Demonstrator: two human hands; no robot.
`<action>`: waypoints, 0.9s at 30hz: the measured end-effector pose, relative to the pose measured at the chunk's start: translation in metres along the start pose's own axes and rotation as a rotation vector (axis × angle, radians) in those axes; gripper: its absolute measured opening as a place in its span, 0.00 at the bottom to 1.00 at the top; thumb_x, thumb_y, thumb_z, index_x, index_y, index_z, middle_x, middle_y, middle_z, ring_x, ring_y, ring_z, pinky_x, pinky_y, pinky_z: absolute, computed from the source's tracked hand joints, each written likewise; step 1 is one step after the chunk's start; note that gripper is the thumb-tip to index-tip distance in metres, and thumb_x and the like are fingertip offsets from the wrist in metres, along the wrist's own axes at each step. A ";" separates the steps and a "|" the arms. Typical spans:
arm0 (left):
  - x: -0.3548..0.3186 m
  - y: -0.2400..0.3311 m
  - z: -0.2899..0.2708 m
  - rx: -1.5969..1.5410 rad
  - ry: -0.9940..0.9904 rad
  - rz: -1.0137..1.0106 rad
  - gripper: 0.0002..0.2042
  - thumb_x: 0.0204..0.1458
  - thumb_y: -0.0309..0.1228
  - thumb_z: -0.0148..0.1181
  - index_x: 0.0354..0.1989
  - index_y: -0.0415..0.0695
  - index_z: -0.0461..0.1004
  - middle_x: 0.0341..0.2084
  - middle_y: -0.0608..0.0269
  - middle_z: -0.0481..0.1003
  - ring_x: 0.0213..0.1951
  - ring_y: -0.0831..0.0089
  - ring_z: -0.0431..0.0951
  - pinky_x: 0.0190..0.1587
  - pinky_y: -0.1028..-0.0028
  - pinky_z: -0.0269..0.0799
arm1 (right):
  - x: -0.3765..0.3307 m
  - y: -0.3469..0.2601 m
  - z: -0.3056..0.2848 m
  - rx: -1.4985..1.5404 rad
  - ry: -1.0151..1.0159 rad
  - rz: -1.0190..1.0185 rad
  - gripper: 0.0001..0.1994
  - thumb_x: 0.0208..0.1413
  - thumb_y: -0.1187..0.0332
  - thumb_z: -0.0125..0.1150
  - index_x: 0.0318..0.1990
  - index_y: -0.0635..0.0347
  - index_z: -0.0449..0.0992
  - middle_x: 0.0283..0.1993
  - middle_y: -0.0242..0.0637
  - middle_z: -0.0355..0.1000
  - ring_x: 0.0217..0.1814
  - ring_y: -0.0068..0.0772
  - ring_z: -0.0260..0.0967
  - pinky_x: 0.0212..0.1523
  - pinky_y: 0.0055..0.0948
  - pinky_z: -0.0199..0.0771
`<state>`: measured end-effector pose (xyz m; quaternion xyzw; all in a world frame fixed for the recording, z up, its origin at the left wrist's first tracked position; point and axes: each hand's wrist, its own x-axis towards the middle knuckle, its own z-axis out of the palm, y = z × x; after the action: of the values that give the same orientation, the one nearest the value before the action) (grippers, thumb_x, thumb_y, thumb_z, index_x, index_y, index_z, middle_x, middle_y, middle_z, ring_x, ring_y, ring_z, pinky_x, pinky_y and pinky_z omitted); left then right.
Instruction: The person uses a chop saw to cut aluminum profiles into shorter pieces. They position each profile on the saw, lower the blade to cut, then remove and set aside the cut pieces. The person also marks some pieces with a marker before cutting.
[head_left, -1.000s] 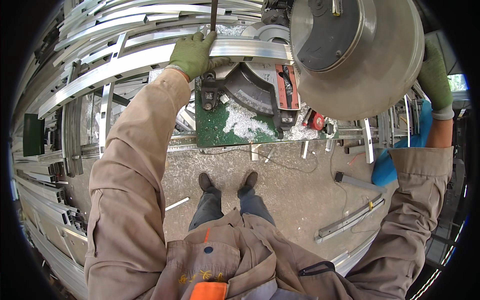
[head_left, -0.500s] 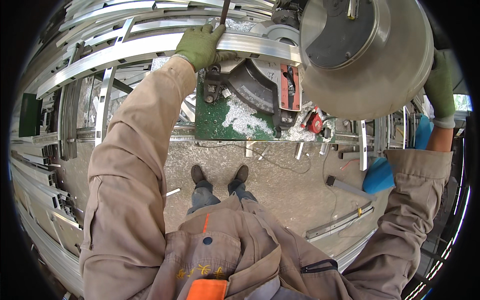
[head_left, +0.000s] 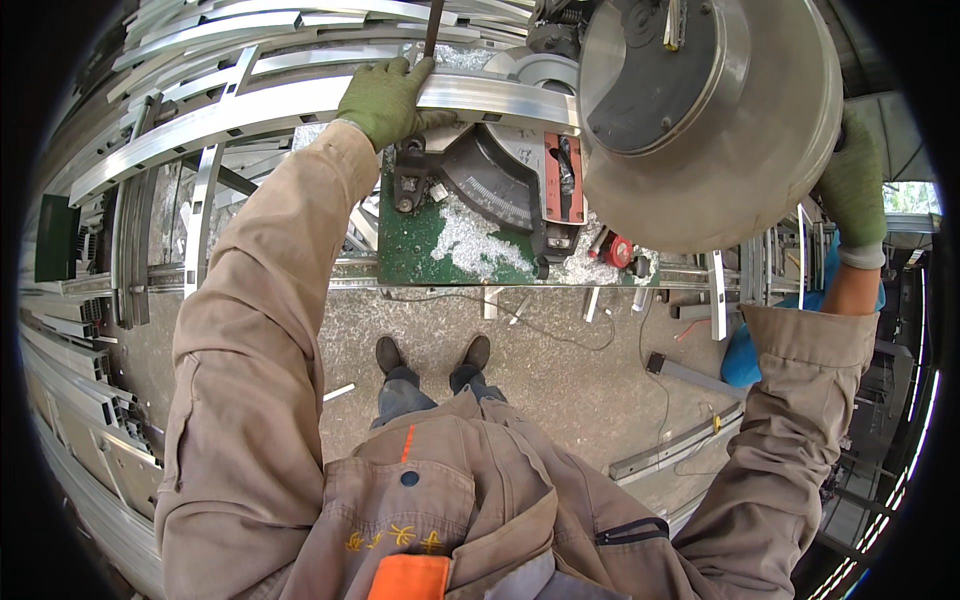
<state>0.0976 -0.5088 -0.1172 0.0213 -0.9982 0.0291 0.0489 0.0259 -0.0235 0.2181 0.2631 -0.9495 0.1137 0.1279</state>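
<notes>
Head view: our left hand (head_left: 385,105) clasps the bar (head_left: 280,101), apparently for sawing; next needs steadiness. Whether our right hand (head_left: 855,185) grips, we can't tell.

Metal bar (head_left: 285,105) left of saw (head_left: 720,190)

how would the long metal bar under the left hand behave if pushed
The bar is probably stiff; its curve looks like lens distortion. Dark openings along its side hint at a hollow section, perhaps light for its size. Its flat faces suggest sliding rather than rolling, though the left hand rests on it.
</notes>
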 end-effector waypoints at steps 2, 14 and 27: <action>0.000 0.000 0.001 0.004 0.014 0.005 0.51 0.70 0.77 0.62 0.90 0.54 0.64 0.74 0.40 0.79 0.77 0.45 0.79 0.79 0.47 0.74 | -0.005 -0.006 0.000 -0.086 0.006 -0.023 0.28 0.67 0.69 0.82 0.73 0.65 0.85 0.56 0.44 0.93 0.53 0.30 0.89 0.60 0.36 0.90; 0.000 -0.001 0.000 -0.014 -0.035 -0.013 0.53 0.68 0.78 0.63 0.91 0.55 0.62 0.79 0.39 0.76 0.81 0.42 0.76 0.83 0.46 0.70 | -0.021 -0.020 0.007 -0.128 0.059 -0.065 0.26 0.66 0.73 0.80 0.71 0.67 0.87 0.57 0.47 0.94 0.57 0.33 0.90 0.61 0.36 0.88; -0.002 0.001 -0.014 -0.020 -0.090 -0.009 0.54 0.67 0.79 0.62 0.92 0.54 0.63 0.80 0.41 0.76 0.83 0.44 0.75 0.83 0.45 0.67 | -0.027 -0.024 0.010 -0.059 0.032 0.005 0.27 0.63 0.71 0.82 0.69 0.66 0.88 0.58 0.50 0.93 0.55 0.31 0.89 0.61 0.38 0.87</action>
<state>0.1010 -0.5071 -0.1040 0.0264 -0.9995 0.0179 0.0042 0.0594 -0.0341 0.2042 0.2550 -0.9509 0.0901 0.1503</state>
